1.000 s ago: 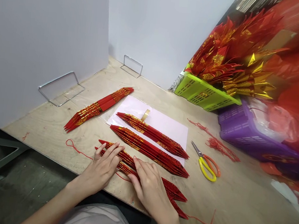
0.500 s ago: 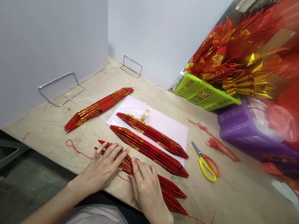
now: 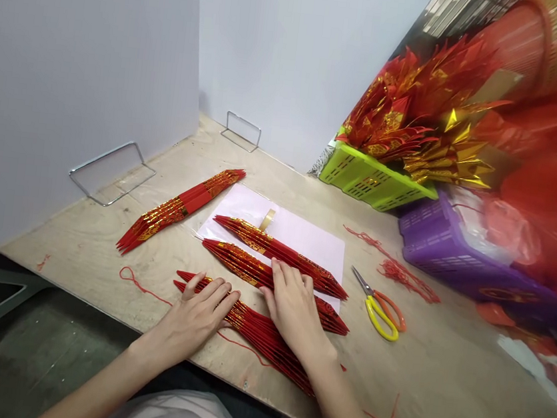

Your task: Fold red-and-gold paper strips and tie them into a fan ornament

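Nearest me on the table lies a pleated bundle of red and gold paper (image 3: 268,339), its layers pressed side by side. My left hand (image 3: 204,308) is closed over its left part, fingers on top. Just beyond is a second pleated red paper bundle (image 3: 232,261); my right hand (image 3: 295,301) has its fingers and thumb round the middle of it and covers that part. A third bundle (image 3: 298,255) lies parallel behind it, across a pale sheet (image 3: 325,241). Red string (image 3: 247,346) runs beneath the nearest bundle, with a loop showing at left.
Another red bundle (image 3: 180,211) lies at far left. Scissors (image 3: 380,308) and tangled red string (image 3: 396,276) are on the right. Green (image 3: 372,183) and purple (image 3: 436,240) baskets stand beyond. Wire stands (image 3: 111,173) edge the pale wall panels.
My right hand has moved from the nearest bundle up to the second one. The nearest bundle's right-hand parts, apart before, now lie together. My left hand stays on it.
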The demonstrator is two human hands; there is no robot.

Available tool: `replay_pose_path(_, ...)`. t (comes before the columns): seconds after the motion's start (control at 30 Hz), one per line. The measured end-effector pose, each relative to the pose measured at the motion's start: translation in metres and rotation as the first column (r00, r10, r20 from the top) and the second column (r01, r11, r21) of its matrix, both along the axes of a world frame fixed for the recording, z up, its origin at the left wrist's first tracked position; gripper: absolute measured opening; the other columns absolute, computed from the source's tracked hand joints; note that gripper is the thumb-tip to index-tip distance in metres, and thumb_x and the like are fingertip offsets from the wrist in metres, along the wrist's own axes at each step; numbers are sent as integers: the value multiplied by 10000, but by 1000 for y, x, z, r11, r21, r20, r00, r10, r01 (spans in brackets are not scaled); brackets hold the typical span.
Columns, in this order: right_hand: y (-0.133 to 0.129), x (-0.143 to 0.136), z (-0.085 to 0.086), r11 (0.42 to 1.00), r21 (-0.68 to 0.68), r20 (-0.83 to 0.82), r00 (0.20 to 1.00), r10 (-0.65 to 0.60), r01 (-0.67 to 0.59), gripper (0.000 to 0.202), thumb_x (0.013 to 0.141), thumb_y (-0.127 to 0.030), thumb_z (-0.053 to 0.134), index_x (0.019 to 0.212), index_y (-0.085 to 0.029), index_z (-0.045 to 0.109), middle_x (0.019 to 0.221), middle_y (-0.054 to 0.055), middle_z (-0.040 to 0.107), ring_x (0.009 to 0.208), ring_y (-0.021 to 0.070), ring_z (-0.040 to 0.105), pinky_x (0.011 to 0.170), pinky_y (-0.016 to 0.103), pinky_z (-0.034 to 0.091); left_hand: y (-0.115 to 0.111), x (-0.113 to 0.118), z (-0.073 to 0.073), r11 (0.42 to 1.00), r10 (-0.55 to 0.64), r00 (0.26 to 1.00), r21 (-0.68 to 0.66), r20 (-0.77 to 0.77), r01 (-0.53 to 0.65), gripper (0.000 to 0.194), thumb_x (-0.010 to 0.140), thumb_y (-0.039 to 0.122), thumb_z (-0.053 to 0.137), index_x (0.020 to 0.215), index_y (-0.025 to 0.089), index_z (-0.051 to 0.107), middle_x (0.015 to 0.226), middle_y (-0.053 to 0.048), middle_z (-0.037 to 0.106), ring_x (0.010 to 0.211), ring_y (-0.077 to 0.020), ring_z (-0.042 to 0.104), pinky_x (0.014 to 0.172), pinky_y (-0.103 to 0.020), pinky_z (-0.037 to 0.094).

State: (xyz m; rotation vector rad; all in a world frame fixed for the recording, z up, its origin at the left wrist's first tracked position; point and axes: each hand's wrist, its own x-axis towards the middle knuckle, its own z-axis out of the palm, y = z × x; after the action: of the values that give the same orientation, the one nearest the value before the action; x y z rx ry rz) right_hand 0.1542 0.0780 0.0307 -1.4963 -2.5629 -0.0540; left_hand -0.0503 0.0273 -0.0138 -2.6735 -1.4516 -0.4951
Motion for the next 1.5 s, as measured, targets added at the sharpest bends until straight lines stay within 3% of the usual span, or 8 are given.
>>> replay_pose_path(0.13,7,-6,-17,999,-1,138,990,37,-37,400,934,-149,490,1315,-29,499,1079,188,634,958,290,555,851,456,431,1,0,1,1000,-6,1000,18,9,6,265,980,317,450,1177,201,583,1117,-69,658,1109,-209,556,1058,-404,245)
replay_pose_path(0.3,3,-4,-21,996,-14,131,987,90,-89,405,905,-45,455,1305,-28,517,959,137,624,880,259,559,813,419,449,1,-1,3,1000,-15,1000,-23,1,15,263,972,308,469,1190,196,563,1114,-66,645,1107,-212,552,1050,-405,246)
replay_pose_path(0.6,-4,-2,-16,946,-299,-271,962,41,-124,409,882,-9,484,1264,-124,573,948,79,592,840,180,601,770,277,510,0,-3,-2,1000,-21,1000,15,-9,21,296,976,349,465,1196,180,568,1158,-68,653,1126,-223,546,1045,-420,241)
replay_pose_path(0.77,-8,-5,-15,913,-366,-396,918,21,-178,317,894,-38,484,1156,-139,633,944,83,624,891,193,607,812,304,516,-1,-3,-5,998,-11,1000,65,-8,11,283,975,355,464,1168,193,593,1138,-66,670,1109,-224,563,1044,-413,257)
replay_pose_path(1.13,-14,-7,-25,935,-326,-349,937,16,-138,346,907,-76,471,1219,-119,613,942,105,635,904,222,609,839,354,525,-4,-3,-12,987,29,998,155,52,-37,300,956,401,488,1136,208,632,1150,-88,674,1154,-235,537,1091,-423,228)
replay_pose_path(1.33,-16,-9,-20,924,-344,-349,936,36,-164,340,916,-62,445,1207,-124,610,963,109,630,901,214,599,839,349,521,1,-4,-12,989,-25,1000,145,5,24,310,952,390,493,1178,224,627,1404,-65,545,1368,-245,375,1176,-457,73)
replay_pose_path(1.5,-19,-9,-9,900,-395,-321,946,54,-185,327,930,-94,457,1229,-136,584,1051,116,618,952,224,580,879,372,495,3,-5,-14,993,-33,999,110,-19,35,306,972,368,457,1198,239,618,1344,-24,605,1332,-197,433,1195,-442,19)
